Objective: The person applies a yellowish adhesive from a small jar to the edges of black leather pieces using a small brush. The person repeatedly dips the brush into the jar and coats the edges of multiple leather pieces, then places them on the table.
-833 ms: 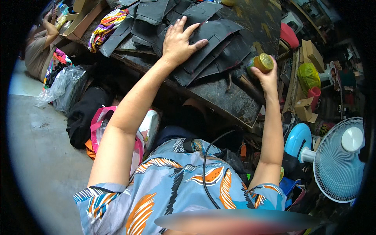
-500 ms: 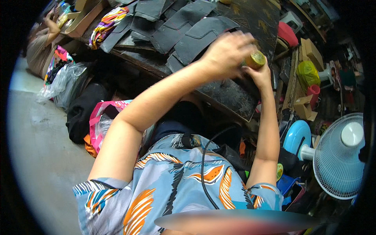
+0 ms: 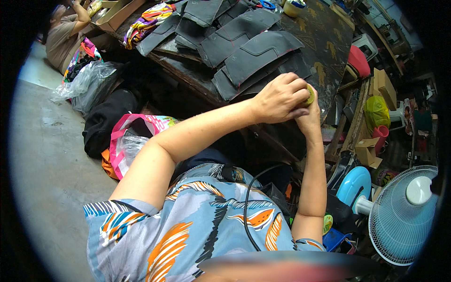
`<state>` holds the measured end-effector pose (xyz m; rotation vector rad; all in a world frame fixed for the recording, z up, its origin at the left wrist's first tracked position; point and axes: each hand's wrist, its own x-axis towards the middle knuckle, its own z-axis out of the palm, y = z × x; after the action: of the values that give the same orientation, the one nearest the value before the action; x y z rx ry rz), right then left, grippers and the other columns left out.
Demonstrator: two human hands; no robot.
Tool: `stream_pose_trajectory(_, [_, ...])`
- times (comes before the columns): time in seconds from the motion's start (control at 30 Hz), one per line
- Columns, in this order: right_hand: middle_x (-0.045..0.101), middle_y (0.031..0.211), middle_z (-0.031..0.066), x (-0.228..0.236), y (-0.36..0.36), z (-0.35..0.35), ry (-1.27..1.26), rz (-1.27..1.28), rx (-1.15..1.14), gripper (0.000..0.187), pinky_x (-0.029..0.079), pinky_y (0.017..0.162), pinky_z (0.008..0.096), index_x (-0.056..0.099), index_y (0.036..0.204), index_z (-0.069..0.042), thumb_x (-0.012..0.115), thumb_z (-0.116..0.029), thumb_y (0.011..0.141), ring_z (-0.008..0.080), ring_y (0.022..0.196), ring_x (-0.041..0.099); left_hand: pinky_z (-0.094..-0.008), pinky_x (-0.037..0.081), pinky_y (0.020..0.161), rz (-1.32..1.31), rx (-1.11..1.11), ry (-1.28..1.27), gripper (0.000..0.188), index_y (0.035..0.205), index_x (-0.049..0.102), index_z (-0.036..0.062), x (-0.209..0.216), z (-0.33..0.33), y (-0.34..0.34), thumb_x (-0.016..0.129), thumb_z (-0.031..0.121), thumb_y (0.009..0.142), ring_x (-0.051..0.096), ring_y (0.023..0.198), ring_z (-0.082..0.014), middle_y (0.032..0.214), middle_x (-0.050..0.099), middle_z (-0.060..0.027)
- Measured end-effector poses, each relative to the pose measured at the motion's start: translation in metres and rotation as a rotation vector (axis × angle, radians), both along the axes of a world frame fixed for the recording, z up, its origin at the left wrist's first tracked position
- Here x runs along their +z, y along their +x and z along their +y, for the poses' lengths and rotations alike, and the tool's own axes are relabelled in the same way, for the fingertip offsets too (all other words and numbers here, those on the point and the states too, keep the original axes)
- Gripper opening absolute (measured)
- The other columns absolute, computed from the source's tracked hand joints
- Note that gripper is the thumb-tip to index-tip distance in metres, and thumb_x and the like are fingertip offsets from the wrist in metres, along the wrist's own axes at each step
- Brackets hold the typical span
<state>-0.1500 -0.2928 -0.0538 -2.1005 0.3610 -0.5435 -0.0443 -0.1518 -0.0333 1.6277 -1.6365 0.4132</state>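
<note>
Both hands meet above the near edge of a dark worktable. Between them is a small round object with a yellow-green end, perhaps a jar; most of it is hidden by fingers. My left hand reaches across with its fingers curled over the object's near side. Around its right side and below, my right hand grips it. Just beyond my left hand lie stacked flat black leather-like pieces, with seam lines on their faces.
A tub with a pale lid and a colourful cloth are on the table. At right stand a fan and cardboard boxes. Bags, one pink-edged, sit at left. Another person is at far left.
The view has shifted, so the table sits lower and further right. My left fingers, blurred and raised beside the round object before, are now curled over it. Both hands are lower in the picture.
</note>
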Motion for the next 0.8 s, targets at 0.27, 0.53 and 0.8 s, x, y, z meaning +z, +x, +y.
stream_pose_trajectory(0.27, [0.067, 0.11, 0.0086, 0.0, -0.001, 0.004, 0.132, 0.127, -0.022, 0.068, 0.052, 0.087, 0.0339, 0.052, 0.124, -0.004, 0.089, -0.015, 0.069, 0.0208, 0.1, 0.065, -0.0375, 0.052, 0.053, -0.348, 0.015, 0.411, 0.048, 0.107, 0.064, 0.0098, 0.032, -0.034, 0.026, 0.061, 0.053, 0.088, 0.069, 0.069, -0.0282, 0.077, 0.066, -0.0137])
stream_pose_trajectory(0.53, [0.067, 0.111, 0.0208, -0.007, 0.001, 0.006, -0.411, 0.219, -0.142, 0.068, 0.052, 0.087, 0.0498, 0.056, 0.122, -0.006, 0.084, -0.04, 0.071, 0.0397, 0.105, 0.065, -0.0398, 0.05, 0.045, -0.102, 0.472, 0.277, 0.044, 0.083, 0.062, 0.0011, 0.025, -0.039, -0.016, 0.061, 0.044, 0.089, 0.066, 0.048, -0.0274, 0.053, 0.061, -0.0101])
stream_pose_trajectory(0.8, [0.071, 0.11, 0.0128, -0.007, 0.003, -0.002, 0.111, 0.021, 0.101, 0.064, 0.055, 0.081, 0.034, 0.057, 0.123, 0.0, 0.089, -0.017, 0.07, 0.019, 0.091, 0.069, -0.0365, 0.055, 0.074, -0.341, 0.101, 0.35, 0.046, 0.117, 0.065, 0.0141, 0.028, -0.016, 0.007, 0.071, 0.043, 0.082, 0.065, 0.094, -0.0295, 0.105, 0.06, -0.0142])
